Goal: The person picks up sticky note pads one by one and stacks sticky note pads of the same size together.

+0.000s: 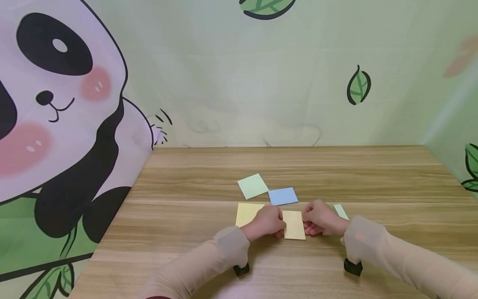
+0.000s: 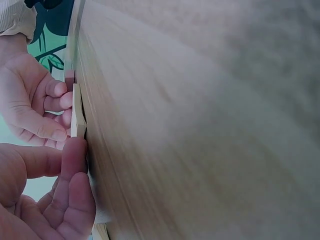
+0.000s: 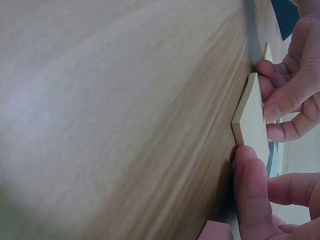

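A pale cream pad of sticky notes (image 1: 294, 225) lies between the two hands, slightly off the tabletop in the wrist views. My left hand (image 1: 266, 222) pinches its left edge between thumb and fingers. On the opposite edge, my right hand (image 1: 322, 218) pinches the pad too. The pad's thickness shows in the right wrist view, where the cream pad (image 3: 253, 117) is tilted. Partly covered by the left hand is a yellow sticky-note pad (image 1: 247, 212). A pink pad (image 3: 216, 230) sits by the right hand, mostly out of that view.
Beyond the hands lie a light green square pad (image 1: 252, 186) and a blue pad (image 1: 283, 196), their corners almost touching. A pale green strip (image 1: 340, 211) shows behind the right wrist. The wooden table (image 1: 194, 178) meets a printed wall cloth (image 1: 224, 83) at its back edge.
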Demonstrator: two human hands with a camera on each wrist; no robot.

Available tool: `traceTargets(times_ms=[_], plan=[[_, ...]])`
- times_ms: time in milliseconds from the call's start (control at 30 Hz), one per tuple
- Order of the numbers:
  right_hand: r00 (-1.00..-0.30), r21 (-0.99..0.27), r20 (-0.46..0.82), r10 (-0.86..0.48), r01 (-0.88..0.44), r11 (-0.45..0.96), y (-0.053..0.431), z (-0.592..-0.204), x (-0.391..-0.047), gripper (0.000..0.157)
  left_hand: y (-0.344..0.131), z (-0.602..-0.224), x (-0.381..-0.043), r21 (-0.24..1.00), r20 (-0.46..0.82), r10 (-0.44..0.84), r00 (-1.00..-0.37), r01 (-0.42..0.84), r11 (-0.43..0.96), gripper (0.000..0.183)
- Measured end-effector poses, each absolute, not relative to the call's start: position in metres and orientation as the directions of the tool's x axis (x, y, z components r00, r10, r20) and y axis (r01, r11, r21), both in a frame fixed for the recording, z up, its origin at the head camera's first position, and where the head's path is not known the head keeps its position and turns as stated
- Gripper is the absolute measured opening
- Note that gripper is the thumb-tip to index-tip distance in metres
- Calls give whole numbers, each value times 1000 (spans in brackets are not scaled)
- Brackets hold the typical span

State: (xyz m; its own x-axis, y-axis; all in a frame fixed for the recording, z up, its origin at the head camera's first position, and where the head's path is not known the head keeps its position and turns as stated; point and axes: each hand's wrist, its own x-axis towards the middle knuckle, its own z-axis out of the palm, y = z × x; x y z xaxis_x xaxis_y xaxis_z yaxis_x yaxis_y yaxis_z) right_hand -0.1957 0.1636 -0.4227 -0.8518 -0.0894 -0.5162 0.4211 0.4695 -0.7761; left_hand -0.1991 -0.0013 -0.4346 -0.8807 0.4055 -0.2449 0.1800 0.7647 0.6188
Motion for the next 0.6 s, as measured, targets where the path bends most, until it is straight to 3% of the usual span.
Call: traceTargets(times_ms=[333, 600], plan=[[-850, -768, -519, -88, 419, 485, 163, -421, -195, 7, -1, -432, -198, 622, -250, 416, -874, 185, 761, 22], [-894, -792, -433, -114, 317, 522, 164, -413, -201, 12, -5, -414, -210, 470, -183, 363, -914, 243, 848, 13]])
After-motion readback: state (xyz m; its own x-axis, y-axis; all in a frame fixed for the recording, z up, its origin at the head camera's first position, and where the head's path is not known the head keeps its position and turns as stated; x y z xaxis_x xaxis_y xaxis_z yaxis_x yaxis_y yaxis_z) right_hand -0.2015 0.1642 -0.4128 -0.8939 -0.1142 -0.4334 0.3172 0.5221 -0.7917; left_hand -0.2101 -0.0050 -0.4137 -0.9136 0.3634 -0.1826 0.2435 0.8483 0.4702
